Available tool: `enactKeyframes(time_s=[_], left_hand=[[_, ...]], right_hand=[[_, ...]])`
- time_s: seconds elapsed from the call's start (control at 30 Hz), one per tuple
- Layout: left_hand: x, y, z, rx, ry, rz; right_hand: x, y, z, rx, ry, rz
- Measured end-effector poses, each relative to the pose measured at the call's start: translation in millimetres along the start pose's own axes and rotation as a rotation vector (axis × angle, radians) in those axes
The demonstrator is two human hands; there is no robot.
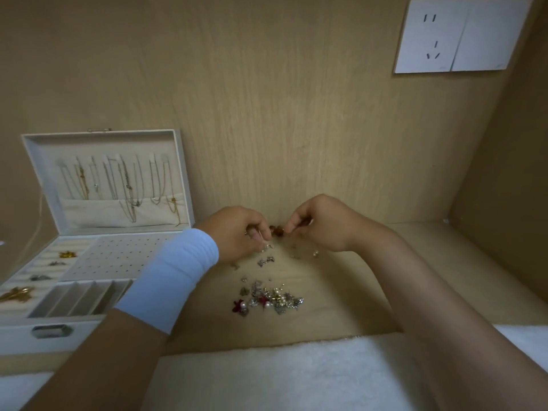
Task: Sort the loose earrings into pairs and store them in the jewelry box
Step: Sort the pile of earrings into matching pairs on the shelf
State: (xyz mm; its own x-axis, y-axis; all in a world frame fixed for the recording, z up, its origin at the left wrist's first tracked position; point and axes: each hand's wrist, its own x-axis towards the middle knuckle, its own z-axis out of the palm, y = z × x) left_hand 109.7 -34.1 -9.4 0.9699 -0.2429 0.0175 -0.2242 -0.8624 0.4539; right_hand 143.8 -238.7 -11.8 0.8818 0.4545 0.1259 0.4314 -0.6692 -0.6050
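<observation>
A heap of loose earrings (268, 300), silver, pearl and dark red, lies on the wooden shelf. A few more are scattered (265, 260) just beyond it. My left hand (237, 232) and my right hand (320, 223) meet above the far end of the scatter, fingertips pinched together on a small reddish-brown earring (276, 229) between them. The white jewelry box (17, 335) stands open at the left, its perforated earring panel (118, 256) bare, a few gold and silver pieces (67, 254) in the ring rolls.
Necklaces (124, 185) hang inside the box's raised lid. A wooden back wall rises right behind my hands, with a white socket plate (462, 34) high at the right. A white fluffy cloth (281, 375) covers the near edge. My left wrist wears a white band (175, 277).
</observation>
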Motion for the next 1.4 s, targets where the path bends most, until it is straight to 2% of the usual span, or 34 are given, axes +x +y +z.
enactKeyframes(time_s=[0.13, 0.3, 0.53, 0.8, 1.13, 1.4], left_hand=[[-22, -12, 2, 0.035, -0.085, -0.021], [-33, -20, 6, 0.062, -0.145, -0.018], [-28, -25, 5, 0.095, -0.178, -0.021], [-27, -42, -7, 0.051, -0.070, -0.013], [-26, -40, -1, 0.165, -0.146, -0.061], [-25, -32, 6, 0.183, -0.160, -0.032]], right_hand=[[-3, -24, 22, -0.067, -0.191, -0.086], [-5, -29, 43, -0.172, -0.269, -0.109], [-3, -23, 49, -0.228, -0.308, -0.028], [-3, -26, 46, -0.212, -0.298, -0.024], [-5, -34, 63, -0.181, -0.287, -0.066], [-4, -32, 56, -0.196, -0.306, -0.055]])
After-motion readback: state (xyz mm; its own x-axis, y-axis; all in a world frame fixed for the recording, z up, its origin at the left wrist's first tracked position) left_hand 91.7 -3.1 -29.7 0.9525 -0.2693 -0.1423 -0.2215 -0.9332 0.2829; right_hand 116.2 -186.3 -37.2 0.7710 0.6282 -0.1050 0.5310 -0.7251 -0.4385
